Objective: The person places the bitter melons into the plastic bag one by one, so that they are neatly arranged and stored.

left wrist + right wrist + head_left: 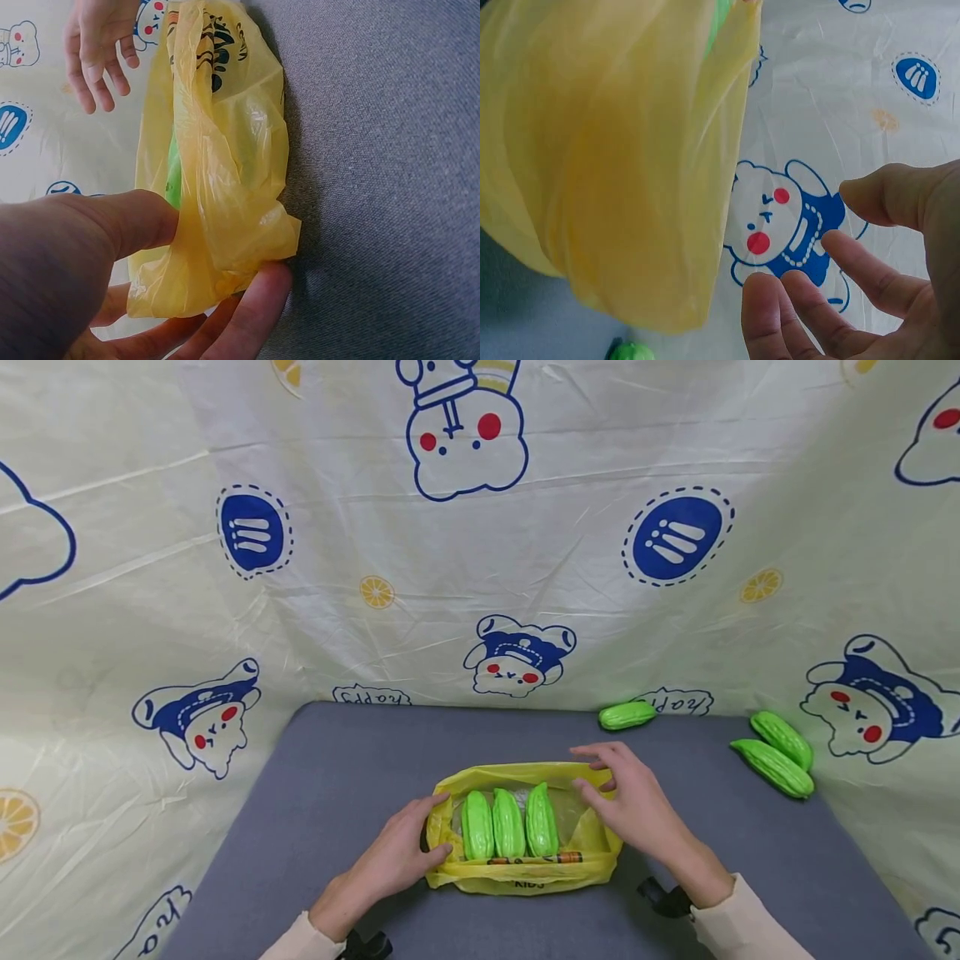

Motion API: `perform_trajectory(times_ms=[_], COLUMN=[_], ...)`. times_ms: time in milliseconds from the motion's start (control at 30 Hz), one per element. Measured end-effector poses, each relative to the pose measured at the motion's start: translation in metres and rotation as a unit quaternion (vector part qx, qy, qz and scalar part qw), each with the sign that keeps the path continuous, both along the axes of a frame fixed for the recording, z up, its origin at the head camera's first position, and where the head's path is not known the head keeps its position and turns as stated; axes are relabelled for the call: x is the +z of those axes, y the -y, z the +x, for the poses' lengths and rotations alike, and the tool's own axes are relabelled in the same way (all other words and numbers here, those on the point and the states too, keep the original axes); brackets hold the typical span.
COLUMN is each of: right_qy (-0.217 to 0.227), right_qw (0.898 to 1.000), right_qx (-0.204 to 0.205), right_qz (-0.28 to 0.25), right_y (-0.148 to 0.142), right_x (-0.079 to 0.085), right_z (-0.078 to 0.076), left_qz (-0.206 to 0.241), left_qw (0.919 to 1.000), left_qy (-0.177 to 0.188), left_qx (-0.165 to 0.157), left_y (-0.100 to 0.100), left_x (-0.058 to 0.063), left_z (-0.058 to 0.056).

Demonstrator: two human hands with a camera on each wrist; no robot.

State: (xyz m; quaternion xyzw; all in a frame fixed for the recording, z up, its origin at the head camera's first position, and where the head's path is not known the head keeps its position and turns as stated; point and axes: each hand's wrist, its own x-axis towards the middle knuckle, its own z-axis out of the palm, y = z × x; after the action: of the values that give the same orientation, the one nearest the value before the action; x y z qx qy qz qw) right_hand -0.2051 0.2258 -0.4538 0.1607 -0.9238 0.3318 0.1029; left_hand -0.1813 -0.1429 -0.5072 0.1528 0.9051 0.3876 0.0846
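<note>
A yellow plastic bag (480,878) with its mouth spread wide sits on the grey table. Three green bitter gourds (508,824) lie side by side inside it. My left hand (393,852) holds the bag's left end; in the left wrist view the thumb (146,217) lies at the rim and the fingers are round the outside. Above the bag's right rim hovers my right hand (637,797), fingers spread and apart from the plastic in the right wrist view, with nothing in its grasp.
One more bitter gourd (627,716) lies at the table's back edge. Two others (776,768) rest against each other at the back right. Behind the grey table (360,760) hangs a pale printed sheet (315,627), close to its back edge.
</note>
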Motion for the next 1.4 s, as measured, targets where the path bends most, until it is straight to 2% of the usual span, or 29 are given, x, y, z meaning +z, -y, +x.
perform_trajectory(times_ms=[300, 733, 1000, 1233, 1400], right_qy=[-0.007, 0.015, 0.048, 0.051, 0.07], right_qw=[1.0, 0.998, 0.996, 0.994, 0.992], right_qx=[-0.021, -0.058, -0.078, -0.091, -0.106], right_qz=[-0.01, -0.02, -0.023, -0.019, -0.014], right_y=[-0.015, -0.037, -0.045, -0.054, -0.06], right_x=[-0.001, -0.013, -0.017, -0.024, -0.034], right_z=[-0.011, -0.027, -0.038, -0.055, -0.07], left_qz=[-0.004, -0.006, -0.004, -0.002, -0.007], left_qw=[1.0, 1.0, 1.0, 1.0, 1.0], left_qy=[-0.005, 0.0, 0.006, 0.003, 0.005], left_qx=[0.001, 0.001, 0.001, 0.005, 0.004], left_y=[0.001, 0.002, 0.001, 0.0, 0.001], left_x=[-0.002, -0.008, -0.008, -0.005, -0.006], left_z=[0.001, 0.001, 0.0, -0.001, -0.003])
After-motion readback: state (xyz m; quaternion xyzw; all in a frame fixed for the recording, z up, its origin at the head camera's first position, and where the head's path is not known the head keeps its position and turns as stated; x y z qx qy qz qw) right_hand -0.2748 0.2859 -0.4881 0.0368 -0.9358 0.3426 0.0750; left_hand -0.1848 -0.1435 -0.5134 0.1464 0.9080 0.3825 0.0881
